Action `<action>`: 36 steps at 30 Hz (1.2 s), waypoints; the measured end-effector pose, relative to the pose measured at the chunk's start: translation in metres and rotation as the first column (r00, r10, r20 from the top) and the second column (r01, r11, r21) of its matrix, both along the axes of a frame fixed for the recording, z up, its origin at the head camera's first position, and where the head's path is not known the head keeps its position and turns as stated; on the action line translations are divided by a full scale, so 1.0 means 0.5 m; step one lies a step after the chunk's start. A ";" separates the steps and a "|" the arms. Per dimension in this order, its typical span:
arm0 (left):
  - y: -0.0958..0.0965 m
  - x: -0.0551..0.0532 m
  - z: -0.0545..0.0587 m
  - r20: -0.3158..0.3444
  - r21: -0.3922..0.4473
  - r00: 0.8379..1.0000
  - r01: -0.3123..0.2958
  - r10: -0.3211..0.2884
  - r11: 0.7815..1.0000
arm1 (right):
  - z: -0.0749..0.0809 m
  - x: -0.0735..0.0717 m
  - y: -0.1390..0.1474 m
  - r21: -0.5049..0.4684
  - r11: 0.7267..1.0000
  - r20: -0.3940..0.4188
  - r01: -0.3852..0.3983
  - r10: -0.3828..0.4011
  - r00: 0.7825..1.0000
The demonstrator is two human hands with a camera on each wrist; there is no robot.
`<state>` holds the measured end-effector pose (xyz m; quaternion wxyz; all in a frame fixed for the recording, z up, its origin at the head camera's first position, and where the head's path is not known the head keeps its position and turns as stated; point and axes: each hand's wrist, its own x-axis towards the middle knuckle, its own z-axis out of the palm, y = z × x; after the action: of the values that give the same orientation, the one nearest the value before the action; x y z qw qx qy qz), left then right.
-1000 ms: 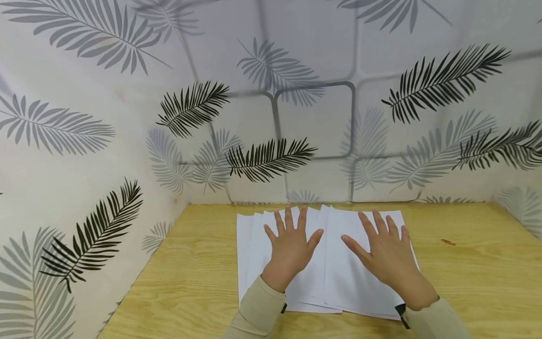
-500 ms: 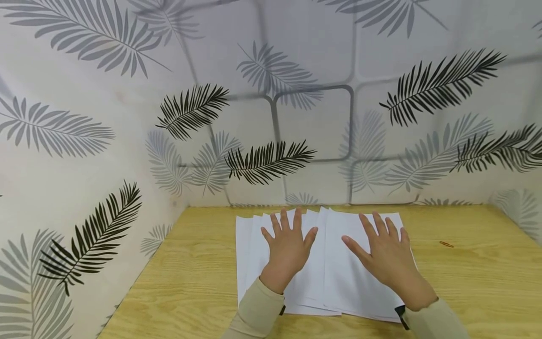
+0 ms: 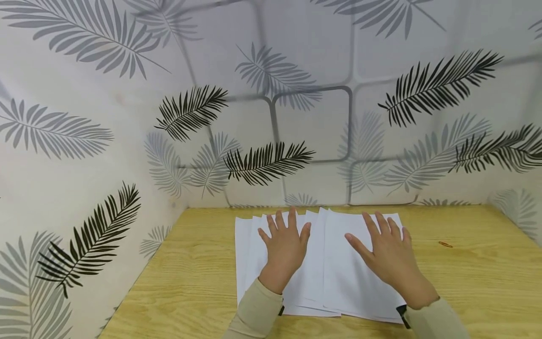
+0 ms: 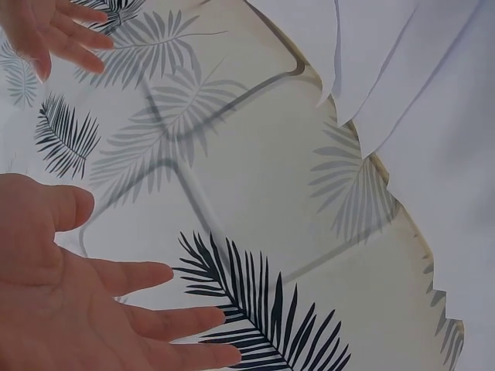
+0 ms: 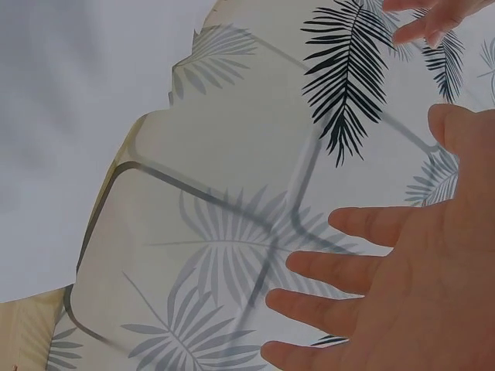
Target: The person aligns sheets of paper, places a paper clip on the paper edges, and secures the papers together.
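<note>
Several white sheets of paper (image 3: 313, 282) lie fanned out and overlapping on the wooden table. Over their left part is my left hand (image 3: 282, 247), palm down with spread fingers. My right hand (image 3: 391, 259) hovers over the right part, its fingers also spread and its thumb pointing inward. Both wrist views show a gap between palm and paper: the left hand (image 4: 93, 301) and the right hand (image 5: 410, 286) hold nothing. Stepped edges of the sheets (image 4: 441, 116) show in the left wrist view.
A small orange paper clip (image 3: 445, 244) lies on the table (image 3: 190, 282) to the right of the sheets. Behind the table stands a wall covering (image 3: 313, 122) with leaf prints, and it continues along the left side.
My left hand has shifted slightly to the left above the sheets. The right hand has moved very little, and the papers lie as before.
</note>
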<state>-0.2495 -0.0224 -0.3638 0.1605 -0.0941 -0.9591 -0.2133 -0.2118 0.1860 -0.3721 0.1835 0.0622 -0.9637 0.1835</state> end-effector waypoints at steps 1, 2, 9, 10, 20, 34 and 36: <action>-0.001 0.000 0.000 -0.003 0.006 1.000 -0.001 0.001 1.000 | -0.001 0.000 0.001 -0.004 1.000 0.001 0.001 -0.001 1.000; -0.001 0.000 -0.001 -0.006 0.012 1.000 -0.002 0.002 1.000 | -0.001 -0.001 0.002 -0.008 1.000 0.004 0.003 -0.003 1.000; -0.005 -0.001 -0.004 -0.026 0.034 1.000 -0.014 0.015 0.999 | -0.002 -0.004 0.010 -0.028 1.000 0.020 0.013 -0.013 1.000; -0.005 -0.002 -0.004 -0.027 0.035 0.999 -0.018 0.019 0.999 | -0.002 -0.004 0.011 -0.029 0.999 0.021 0.014 -0.013 1.000; -0.006 -0.007 -0.006 -0.009 0.055 1.000 -0.017 0.018 0.998 | -0.009 -0.008 0.017 -0.033 0.999 0.024 0.020 -0.019 1.000; -0.014 -0.020 -0.010 -0.028 0.065 0.998 -0.052 0.054 0.997 | -0.014 -0.015 0.031 -0.034 0.999 0.038 0.037 -0.036 0.999; -0.015 -0.021 -0.011 -0.025 0.069 0.998 -0.056 0.058 0.996 | -0.016 -0.016 0.032 -0.034 0.999 0.044 0.038 -0.037 0.998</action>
<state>-0.2600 -0.0297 -0.3691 0.1828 -0.0641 -0.9513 -0.2399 -0.2196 0.2018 -0.3800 0.1669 0.0368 -0.9651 0.1982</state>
